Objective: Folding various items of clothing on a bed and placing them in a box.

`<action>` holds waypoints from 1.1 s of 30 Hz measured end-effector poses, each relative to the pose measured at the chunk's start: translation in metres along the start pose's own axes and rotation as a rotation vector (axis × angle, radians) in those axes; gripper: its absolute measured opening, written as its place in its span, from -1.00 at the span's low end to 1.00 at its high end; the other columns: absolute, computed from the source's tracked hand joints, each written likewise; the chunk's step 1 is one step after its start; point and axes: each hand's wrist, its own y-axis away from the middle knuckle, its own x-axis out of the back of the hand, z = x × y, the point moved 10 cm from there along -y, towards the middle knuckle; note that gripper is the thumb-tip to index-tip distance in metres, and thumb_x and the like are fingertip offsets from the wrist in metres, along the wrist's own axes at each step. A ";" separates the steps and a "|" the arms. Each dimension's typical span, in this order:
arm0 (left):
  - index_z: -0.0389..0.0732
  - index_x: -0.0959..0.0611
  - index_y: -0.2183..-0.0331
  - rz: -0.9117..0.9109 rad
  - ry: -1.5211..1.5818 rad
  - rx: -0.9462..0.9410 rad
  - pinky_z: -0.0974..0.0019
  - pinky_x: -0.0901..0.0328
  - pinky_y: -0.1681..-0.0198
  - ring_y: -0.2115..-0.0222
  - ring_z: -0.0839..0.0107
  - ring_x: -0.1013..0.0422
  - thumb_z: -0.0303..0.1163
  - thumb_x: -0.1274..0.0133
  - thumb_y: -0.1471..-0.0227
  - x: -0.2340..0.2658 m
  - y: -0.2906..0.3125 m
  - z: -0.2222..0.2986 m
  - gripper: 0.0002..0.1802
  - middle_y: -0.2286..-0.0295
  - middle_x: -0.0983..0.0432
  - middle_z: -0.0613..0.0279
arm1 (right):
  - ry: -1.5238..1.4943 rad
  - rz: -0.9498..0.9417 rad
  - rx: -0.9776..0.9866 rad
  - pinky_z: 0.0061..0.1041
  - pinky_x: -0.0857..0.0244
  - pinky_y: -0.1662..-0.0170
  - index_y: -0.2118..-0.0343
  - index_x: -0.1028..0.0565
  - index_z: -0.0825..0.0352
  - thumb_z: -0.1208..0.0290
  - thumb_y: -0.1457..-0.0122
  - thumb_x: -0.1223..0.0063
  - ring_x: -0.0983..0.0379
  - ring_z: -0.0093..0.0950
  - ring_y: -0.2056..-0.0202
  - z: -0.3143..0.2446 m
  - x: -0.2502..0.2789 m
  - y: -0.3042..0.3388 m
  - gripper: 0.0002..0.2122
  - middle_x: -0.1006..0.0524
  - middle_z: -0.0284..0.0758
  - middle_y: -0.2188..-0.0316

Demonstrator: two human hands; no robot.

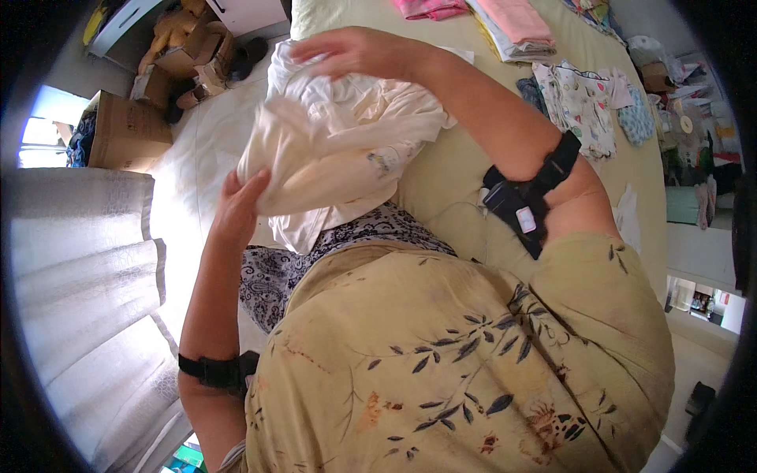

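Head view: cream garment [331,150] bunched in the air over the bed [457,173], long axis running from lower left up to upper right. My left hand [236,209] grips its lower end; my right hand [347,51] pinches the top. Folded clothes [516,24] lie beyond, a patterned cloth [276,276] below, cardboard boxes [126,130] left.

Both hands hold a bunched cream-white garment [339,150] above a pale yellow bed [457,165]. The left hand [236,206] supports its lower edge; the right hand [347,51] grips its top. Folded clothes [512,24] and patterned baby garments [579,102] lie beyond.
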 end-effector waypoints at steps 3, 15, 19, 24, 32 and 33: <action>-0.34 -0.38 0.18 0.160 0.048 0.029 0.38 -0.24 0.17 0.23 0.42 -0.34 -0.40 0.06 0.03 0.053 0.021 -0.016 -0.66 0.26 -0.39 0.16 | 0.255 -0.009 -0.328 -0.53 -0.10 0.02 0.01 -0.24 0.30 0.25 0.01 0.00 -0.21 -0.50 0.04 0.138 0.044 0.049 -0.51 -0.30 -0.28 0.05; -0.34 -0.36 0.16 0.257 0.302 -0.104 0.30 -0.22 0.10 0.17 0.37 -0.31 -0.31 0.14 -0.03 0.105 0.024 -0.004 -0.64 0.21 -0.37 0.15 | 0.715 0.381 -0.459 -0.40 -0.25 0.24 0.36 -0.44 0.23 0.23 0.04 0.13 -0.39 -0.29 0.35 0.194 0.031 0.132 -0.77 -0.47 -0.30 0.41; -0.35 -0.35 0.14 0.225 0.332 -0.184 0.28 -0.18 0.06 0.16 0.34 -0.30 -0.33 0.14 -0.02 0.108 0.019 0.030 -0.63 0.20 -0.36 0.12 | 0.106 0.653 -0.161 -0.43 -0.26 0.31 0.42 -0.45 0.28 0.27 -0.04 0.17 -0.40 -0.44 0.41 0.164 0.099 0.138 -0.79 -0.47 -0.32 0.43; -0.37 -0.34 0.13 0.184 0.337 -0.277 0.28 -0.17 0.05 0.15 0.33 -0.29 -0.34 0.14 -0.02 0.089 0.027 0.055 -0.61 0.19 -0.35 0.11 | 0.248 0.262 -0.214 -0.44 -0.27 0.30 0.35 -0.45 0.25 0.31 0.03 0.07 -0.40 -0.43 0.38 0.152 0.006 0.100 -0.80 -0.46 -0.32 0.35; -0.37 -0.34 0.13 0.219 0.113 -0.368 0.26 -0.20 0.08 0.15 0.29 -0.28 -0.27 0.08 0.00 0.111 0.052 0.112 -0.56 0.21 -0.34 0.06 | 0.591 0.265 -0.366 -0.38 -0.20 0.39 0.44 -0.44 0.23 0.28 0.11 0.00 -0.35 -0.28 0.48 0.178 0.021 0.115 -0.81 -0.40 -0.20 0.59; -0.37 -0.36 0.16 0.308 0.092 -0.386 0.27 -0.22 0.10 0.19 0.29 -0.31 -0.31 0.05 0.02 0.128 0.054 0.113 -0.59 0.23 -0.36 0.06 | 0.539 0.264 -0.363 -0.42 -0.18 0.42 0.46 -0.43 0.26 0.25 0.07 0.01 -0.32 -0.39 0.52 0.164 0.032 0.113 -0.81 -0.38 -0.27 0.63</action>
